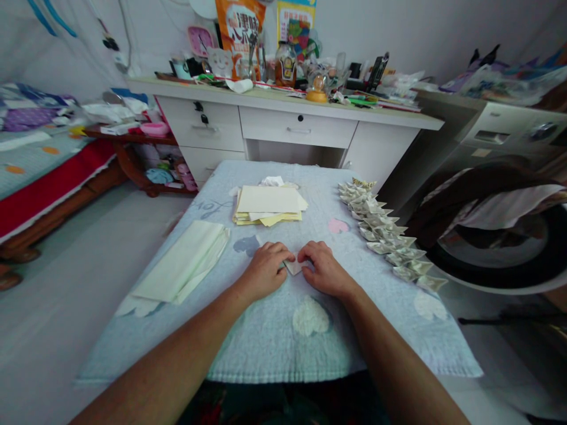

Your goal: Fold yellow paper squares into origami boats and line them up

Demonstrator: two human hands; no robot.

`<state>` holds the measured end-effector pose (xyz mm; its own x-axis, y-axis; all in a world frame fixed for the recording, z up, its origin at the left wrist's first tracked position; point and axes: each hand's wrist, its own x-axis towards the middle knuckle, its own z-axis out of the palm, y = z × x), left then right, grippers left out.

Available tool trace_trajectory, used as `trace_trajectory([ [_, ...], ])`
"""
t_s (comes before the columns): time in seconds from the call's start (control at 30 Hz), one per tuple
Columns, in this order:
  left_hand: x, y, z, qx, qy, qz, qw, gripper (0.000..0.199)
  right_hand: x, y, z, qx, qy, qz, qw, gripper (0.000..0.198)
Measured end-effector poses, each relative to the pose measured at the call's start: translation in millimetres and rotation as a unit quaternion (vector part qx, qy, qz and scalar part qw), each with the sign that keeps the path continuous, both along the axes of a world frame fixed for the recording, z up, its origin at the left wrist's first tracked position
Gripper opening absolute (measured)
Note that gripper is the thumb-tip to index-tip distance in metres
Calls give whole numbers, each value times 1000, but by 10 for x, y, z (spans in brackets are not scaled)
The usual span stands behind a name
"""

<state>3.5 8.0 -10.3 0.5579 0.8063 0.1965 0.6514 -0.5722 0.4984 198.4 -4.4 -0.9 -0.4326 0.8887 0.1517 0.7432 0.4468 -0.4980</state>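
Between my two hands, low over the cloth-covered table, is a small folded piece of paper (293,267) with a pointed lower corner. My left hand (269,268) has its thumb and fingers closed on the left edge of it. My right hand (322,267) pinches the right side in the same way. Part of the paper is hidden by my fingers. Beyond my hands lies a stack of cream and yellow paper sheets (268,199). To the left rests a larger pale folded sheet bundle (181,260). Along the right edge stand rows of folded paper boats (383,227).
A light blue patterned cloth (257,348) covers the table. Behind it stands a white desk (296,121) crowded with bottles, bags and small items. A washing machine (496,141) with its door open is at the right. A bed (48,159) stands at the left.
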Motion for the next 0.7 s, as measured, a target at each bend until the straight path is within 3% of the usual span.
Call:
trace_trajectory([
  [0.13, -19, 15, -11, 3, -2, -13, 1000, 28, 44, -15, 11, -4, -1, 30, 1000, 28],
  [0.7, -25, 45, -16, 23, -12, -31, 999, 14, 115, 42, 60, 0, 27, 75, 997, 16],
])
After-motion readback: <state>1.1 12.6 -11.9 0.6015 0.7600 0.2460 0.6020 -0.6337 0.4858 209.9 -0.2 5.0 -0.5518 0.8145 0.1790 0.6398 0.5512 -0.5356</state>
